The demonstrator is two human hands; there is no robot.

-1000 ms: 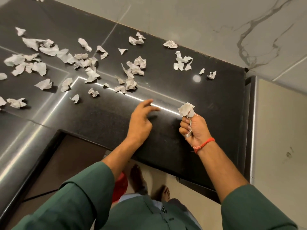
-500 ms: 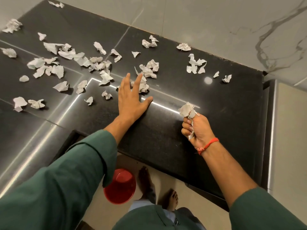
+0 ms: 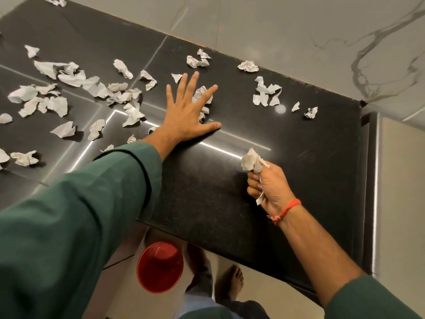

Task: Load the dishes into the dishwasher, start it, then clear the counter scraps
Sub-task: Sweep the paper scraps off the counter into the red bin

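I note my left hand [image 3: 187,113] spread flat over paper scraps [image 3: 69,97] on the tabletop [image 3: 299,157], apparently to rake them; my right hand [image 3: 268,187] clutches a gathered wad [image 3: 250,160].

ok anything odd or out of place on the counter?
Crumpled paper scraps litter the black counter, mostly at its left and back. The left hand lies flat, fingers spread, over a few; the right hand grips a wad. A red bowl sits on the floor below.
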